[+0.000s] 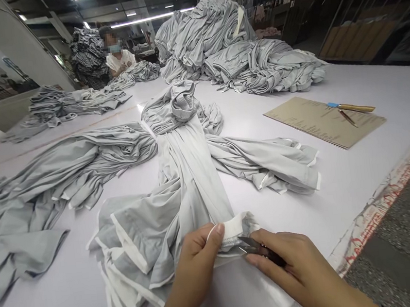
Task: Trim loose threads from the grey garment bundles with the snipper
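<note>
The left grip (pixel 199 254), near the table's (pixel 358 181) front edge, is pinching pale grey cloth (pixel 193 184) by its white hem (pixel 233 227); the right grip (pixel 292 256) is holding dark snips (pixel 263 251), blades (pixel 249 241) standing apart. A slipping pinch could be sending these into the cloth. It is lying in soft folds, hem stitching (pixel 231 241) showing.

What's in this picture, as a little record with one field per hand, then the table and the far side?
Left hand: pinches the white edge of a grey cloth
Right hand: holds dark snips, blades apart near that edge
Table: grey bundles; at right, brown card under a blue-ended tool and a slim brown item
Far side: large grey heap; a masked person at left
</note>
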Motion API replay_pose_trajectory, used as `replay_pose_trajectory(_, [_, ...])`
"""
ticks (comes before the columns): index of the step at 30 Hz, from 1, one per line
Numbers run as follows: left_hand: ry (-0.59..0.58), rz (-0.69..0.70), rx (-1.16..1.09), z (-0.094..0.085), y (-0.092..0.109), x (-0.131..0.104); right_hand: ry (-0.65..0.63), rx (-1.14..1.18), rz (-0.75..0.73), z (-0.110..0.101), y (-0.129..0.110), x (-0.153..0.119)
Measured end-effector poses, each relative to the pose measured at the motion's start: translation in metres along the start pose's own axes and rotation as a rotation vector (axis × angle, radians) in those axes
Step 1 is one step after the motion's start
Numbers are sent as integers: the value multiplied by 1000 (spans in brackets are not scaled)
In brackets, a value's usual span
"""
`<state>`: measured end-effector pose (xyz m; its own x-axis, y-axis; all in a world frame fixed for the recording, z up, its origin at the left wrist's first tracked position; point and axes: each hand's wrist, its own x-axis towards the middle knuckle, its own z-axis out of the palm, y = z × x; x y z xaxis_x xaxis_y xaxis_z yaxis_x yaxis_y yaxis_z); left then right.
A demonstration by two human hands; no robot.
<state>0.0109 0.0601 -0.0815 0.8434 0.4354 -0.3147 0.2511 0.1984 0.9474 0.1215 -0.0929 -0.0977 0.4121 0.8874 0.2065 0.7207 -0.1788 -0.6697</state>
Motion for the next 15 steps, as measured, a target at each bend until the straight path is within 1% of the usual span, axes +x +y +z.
replay_pose_trajectory(2, [-29, -15, -73, 0, 1, 0, 16, -4, -20, 2, 1, -2])
replay_pose_trajectory(4, [-38, -16, -96, 1, 3, 0, 58, -39, -52, 5, 1, -2])
replay_pose_trajectory(6, [-30, -24, -85, 3, 3, 0, 103, -66, -80, 8, 1, -2])
replay_pose_trajectory(9, [-5, -25, 0, 5, 2, 0, 113, -77, -84, 12, 1, 0])
replay_pose_trajectory(11, [41, 13, 176, 3, 2, 0, 89, -56, -51, 11, 1, 1])
replay_pose_trajectory(12, [83, 41, 317, -1, 3, 0, 72, -36, -20, 9, 2, 1])
replay_pose_trajectory(14, [202, 80, 673, -17, 7, -4, 41, 12, 58, 2, 7, 2])
replay_pose_trajectory(15, [267, 65, 852, -29, 9, -7, 35, 34, 103, -3, 10, 1])
